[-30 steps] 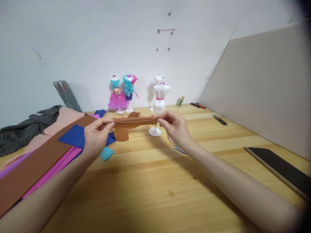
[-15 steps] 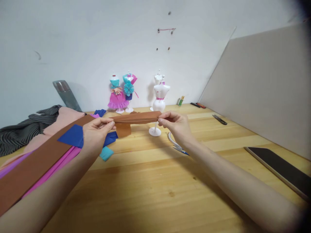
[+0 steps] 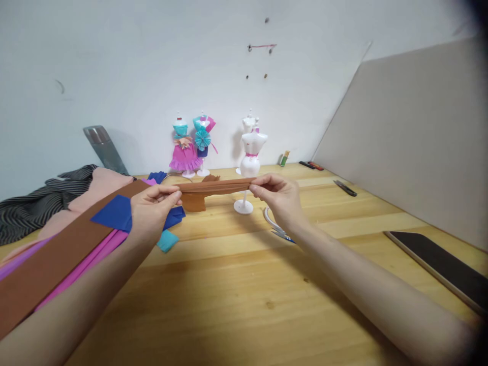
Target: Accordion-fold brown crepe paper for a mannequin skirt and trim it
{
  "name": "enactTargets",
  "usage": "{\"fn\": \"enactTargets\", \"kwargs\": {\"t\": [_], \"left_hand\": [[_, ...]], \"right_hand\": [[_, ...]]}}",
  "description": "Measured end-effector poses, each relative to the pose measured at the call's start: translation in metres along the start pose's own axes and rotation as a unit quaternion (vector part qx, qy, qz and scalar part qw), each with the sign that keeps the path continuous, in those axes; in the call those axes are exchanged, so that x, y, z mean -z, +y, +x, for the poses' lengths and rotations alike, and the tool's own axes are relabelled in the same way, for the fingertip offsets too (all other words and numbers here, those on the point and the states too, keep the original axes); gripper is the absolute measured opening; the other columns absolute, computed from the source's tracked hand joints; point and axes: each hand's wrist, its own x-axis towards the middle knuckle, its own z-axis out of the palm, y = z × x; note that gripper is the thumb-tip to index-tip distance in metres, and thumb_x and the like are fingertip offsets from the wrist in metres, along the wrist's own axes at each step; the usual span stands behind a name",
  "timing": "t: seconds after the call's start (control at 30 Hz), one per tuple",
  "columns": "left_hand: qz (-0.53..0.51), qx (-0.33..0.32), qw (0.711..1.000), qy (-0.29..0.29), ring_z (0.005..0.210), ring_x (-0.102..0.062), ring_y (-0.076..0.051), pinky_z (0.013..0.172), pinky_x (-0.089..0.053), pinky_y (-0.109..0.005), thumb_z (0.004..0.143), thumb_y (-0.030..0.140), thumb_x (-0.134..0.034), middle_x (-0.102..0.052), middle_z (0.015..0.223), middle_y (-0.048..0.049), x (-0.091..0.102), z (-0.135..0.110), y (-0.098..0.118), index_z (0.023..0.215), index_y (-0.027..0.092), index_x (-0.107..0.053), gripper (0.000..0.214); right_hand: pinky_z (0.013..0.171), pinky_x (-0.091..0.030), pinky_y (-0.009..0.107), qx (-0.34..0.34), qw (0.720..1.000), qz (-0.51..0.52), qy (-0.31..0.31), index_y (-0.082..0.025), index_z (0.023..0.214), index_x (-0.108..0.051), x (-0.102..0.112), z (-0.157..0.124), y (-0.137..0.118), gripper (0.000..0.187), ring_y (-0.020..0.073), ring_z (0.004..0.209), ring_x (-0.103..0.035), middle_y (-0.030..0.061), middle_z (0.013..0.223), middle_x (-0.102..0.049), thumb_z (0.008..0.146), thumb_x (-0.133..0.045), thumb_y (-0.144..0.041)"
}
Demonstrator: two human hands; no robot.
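Brown strip (image 3: 215, 186): I see it before the nearer white mannequin (image 3: 250, 163).
Left hand (image 3: 150, 207): pinching one end.
Right hand (image 3: 279, 201): pinching the other.

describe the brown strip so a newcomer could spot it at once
Above the wooden table, find the left hand and the right hand. The narrow brown strip is stretched between them, almost level. Unlike the wide, flat brown sheet lying at the left, it is held up and creased along its length.
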Motion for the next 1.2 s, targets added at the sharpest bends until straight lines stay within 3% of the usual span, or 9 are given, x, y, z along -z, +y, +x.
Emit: {"fn": "enactTargets", "kwargs": {"t": [0.37,0.7,0.87,1.03,1.2], "left_hand": [[-0.017,0.006,1.000,0.000,0.051,-0.060,-0.012,0.053,-0.053,-0.023,0.062,0.023,-0.077,-0.065,0.057,0.0007,0.001,0.001,-0.001,0.068,0.018,-0.071,0.009],[-0.022,0.024,0.999,-0.004,0.055,-0.062,-0.013,0.055,-0.054,-0.026,0.061,0.024,-0.076,-0.067,0.063,0.0003,-0.001,0.000,0.002,0.064,0.020,-0.068,0.009],[-0.022,0.018,1.000,-0.011,0.053,-0.061,-0.013,0.053,-0.053,-0.024,0.062,0.026,-0.077,-0.065,0.057,0.0007,-0.001,0.001,-0.002,0.069,0.018,-0.070,0.013],[-0.015,0.005,1.000,-0.005,0.052,-0.059,-0.011,0.055,-0.052,-0.024,0.062,0.024,-0.077,-0.063,0.055,0.0017,0.000,0.000,-0.002,0.070,0.018,-0.071,0.011],[-0.002,0.004,1.000,-0.009,0.052,-0.057,-0.010,0.054,-0.052,-0.023,0.062,0.026,-0.078,-0.066,0.060,0.0010,0.001,0.001,-0.004,0.089,0.017,-0.075,0.028]], "right_hand": [[0.050,-0.035,0.026,-0.002,1.000,-0.008,0.002,-0.018,0.062,-0.065,0.000,-0.001,0.000,0.013,0.0098,0.052,-0.047,-0.0026,0.054,-0.057,0.057,-0.074,-0.027],[0.054,-0.042,0.028,0.010,1.000,-0.004,0.009,-0.019,0.057,-0.062,-0.001,-0.002,0.000,0.013,0.0114,0.055,-0.052,-0.0009,0.060,-0.061,0.056,-0.074,-0.024],[0.049,-0.037,0.025,0.002,1.000,0.002,0.003,-0.019,0.060,-0.063,-0.001,-0.001,0.004,0.012,0.0089,0.049,-0.046,-0.0036,0.053,-0.056,0.058,-0.073,-0.024],[0.054,-0.041,0.026,0.032,0.999,0.022,0.002,-0.019,0.067,-0.065,-0.001,0.000,0.011,0.013,0.0101,0.056,-0.052,-0.0025,0.060,-0.060,0.058,-0.075,-0.023],[0.061,-0.047,0.029,0.057,0.998,0.006,-0.012,-0.020,0.077,-0.070,0.000,0.001,0.016,0.015,0.0136,0.065,-0.058,0.0006,0.072,-0.068,0.063,-0.073,-0.025]]}}
